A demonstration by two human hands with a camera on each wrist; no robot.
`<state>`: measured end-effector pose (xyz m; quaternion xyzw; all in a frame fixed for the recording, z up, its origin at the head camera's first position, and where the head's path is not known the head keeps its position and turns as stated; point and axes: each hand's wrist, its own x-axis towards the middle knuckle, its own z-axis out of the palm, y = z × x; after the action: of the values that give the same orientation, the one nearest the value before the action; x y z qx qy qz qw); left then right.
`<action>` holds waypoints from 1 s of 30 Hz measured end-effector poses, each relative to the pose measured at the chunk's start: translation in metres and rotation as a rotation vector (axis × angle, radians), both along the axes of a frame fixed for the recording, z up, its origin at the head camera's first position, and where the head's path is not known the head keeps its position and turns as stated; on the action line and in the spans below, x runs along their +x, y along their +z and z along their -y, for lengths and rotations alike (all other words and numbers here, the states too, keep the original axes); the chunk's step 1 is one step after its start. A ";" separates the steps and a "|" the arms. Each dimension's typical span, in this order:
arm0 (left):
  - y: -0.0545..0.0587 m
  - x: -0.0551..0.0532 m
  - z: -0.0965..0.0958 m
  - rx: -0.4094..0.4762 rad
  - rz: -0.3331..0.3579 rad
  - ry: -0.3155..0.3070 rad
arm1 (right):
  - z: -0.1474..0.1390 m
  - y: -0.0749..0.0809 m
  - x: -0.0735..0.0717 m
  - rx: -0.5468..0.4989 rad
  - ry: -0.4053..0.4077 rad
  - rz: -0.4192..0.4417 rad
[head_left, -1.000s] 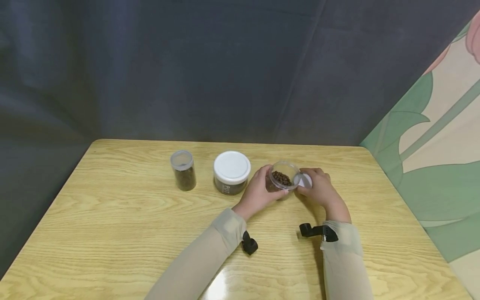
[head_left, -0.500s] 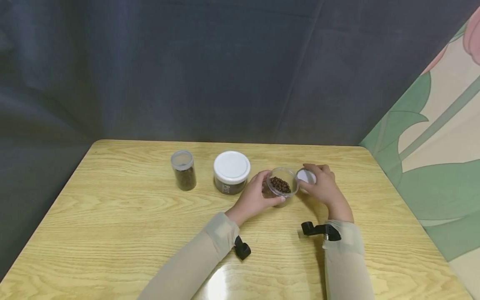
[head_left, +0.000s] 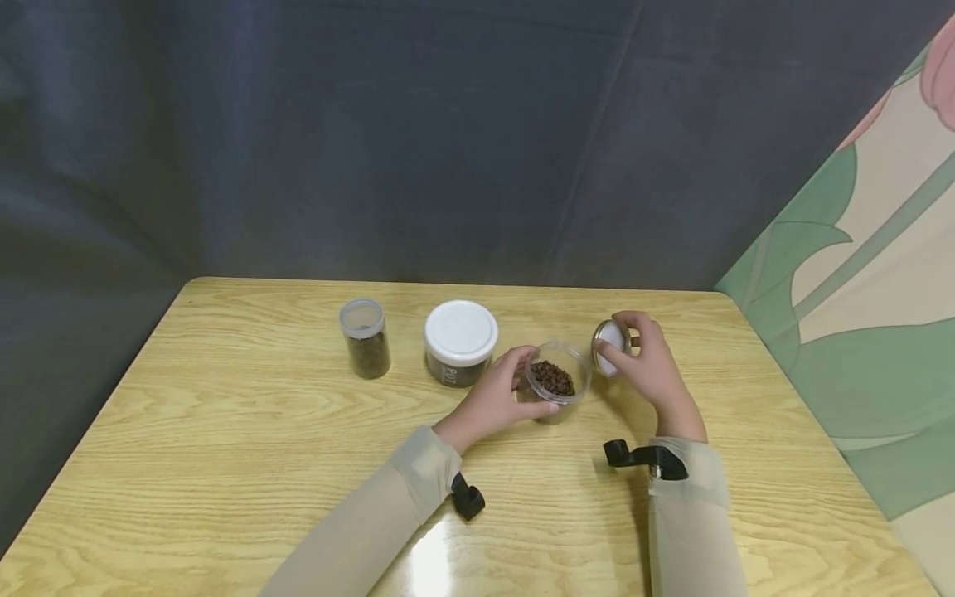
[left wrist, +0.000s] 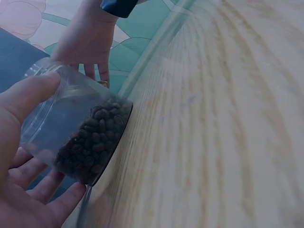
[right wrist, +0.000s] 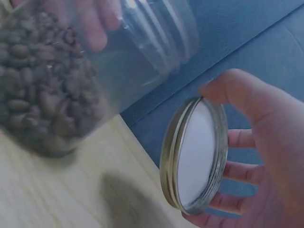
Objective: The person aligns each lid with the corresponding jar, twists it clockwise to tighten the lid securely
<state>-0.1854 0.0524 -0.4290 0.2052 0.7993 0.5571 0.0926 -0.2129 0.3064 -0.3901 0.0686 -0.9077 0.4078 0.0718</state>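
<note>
My left hand point(head_left: 492, 404) grips a clear jar point(left wrist: 61, 128) of dark coffee beans point(head_left: 552, 378), thumb on the near side and fingers round the far side. The jar is uncovered, its rim toward the top in the head view and its base right at the tabletop. To its right, my right hand point(head_left: 651, 365) holds a round lid point(head_left: 612, 347) by its edge, tilted up on its side. The right wrist view shows the lid's white inner face and gold metal rim point(right wrist: 171, 156), apart from the jar's threaded mouth point(right wrist: 164, 33).
On the wooden table point(head_left: 224, 464), a wide dark jar point(head_left: 457, 373) with a white lid stands left of my left hand. Further left is a slim capped jar point(head_left: 369, 352) with dark contents. A dark curtain point(head_left: 418, 149) hangs behind; a floral panel point(head_left: 880, 365) borders the right.
My left hand has drawn the jar left and nearer to me. My right hand has moved the lid slightly right and away, turning it more upright, so the gap between jar and lid has widened.
</note>
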 end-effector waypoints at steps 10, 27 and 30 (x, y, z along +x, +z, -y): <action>-0.006 0.003 0.012 0.029 0.019 -0.021 | 0.004 0.004 -0.002 -0.096 0.022 -0.035; -0.017 0.010 0.031 0.109 -0.002 -0.095 | 0.024 0.023 0.010 -0.161 0.075 -0.090; -0.018 0.011 0.034 0.136 -0.007 -0.112 | 0.028 0.028 0.014 -0.199 0.084 -0.113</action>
<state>-0.1748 0.0186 -0.4473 0.2572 0.7473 0.6033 0.1067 -0.1993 0.2784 -0.3625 0.1220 -0.8536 0.4940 0.1120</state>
